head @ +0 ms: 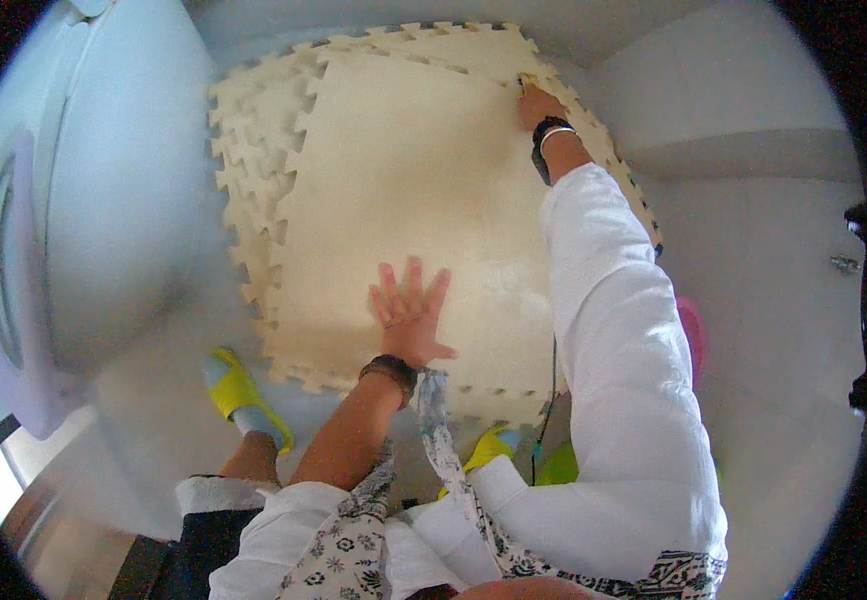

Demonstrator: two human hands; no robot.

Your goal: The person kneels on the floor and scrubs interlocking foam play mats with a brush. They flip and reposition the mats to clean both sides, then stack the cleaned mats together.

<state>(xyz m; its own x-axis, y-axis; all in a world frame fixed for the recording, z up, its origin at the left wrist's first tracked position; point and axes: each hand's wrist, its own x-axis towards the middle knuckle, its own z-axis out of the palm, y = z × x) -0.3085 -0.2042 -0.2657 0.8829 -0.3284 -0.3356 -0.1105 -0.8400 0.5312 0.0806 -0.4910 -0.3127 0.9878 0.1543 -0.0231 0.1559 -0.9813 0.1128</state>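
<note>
Cream foam puzzle mats [418, 165] lie overlapping on the floor, their toothed edges showing at the left, top and right. My left hand [409, 319] rests palm down on the top mat near its lower part, fingers spread. Farther up, my right hand [540, 105] is at the mat's upper right edge, fingers bent around a small yellowish thing [528, 78], too unclear to name. Whether that is a mat corner or a separate object, I cannot tell.
A large white rounded fixture [125, 187] with a lilac rim stands at the left. White walls [748, 247] border the right. My feet wear yellow-green slippers [234, 390] below the mats. A pink object [691, 337] and a thin dark cord [547, 420] are by my right sleeve.
</note>
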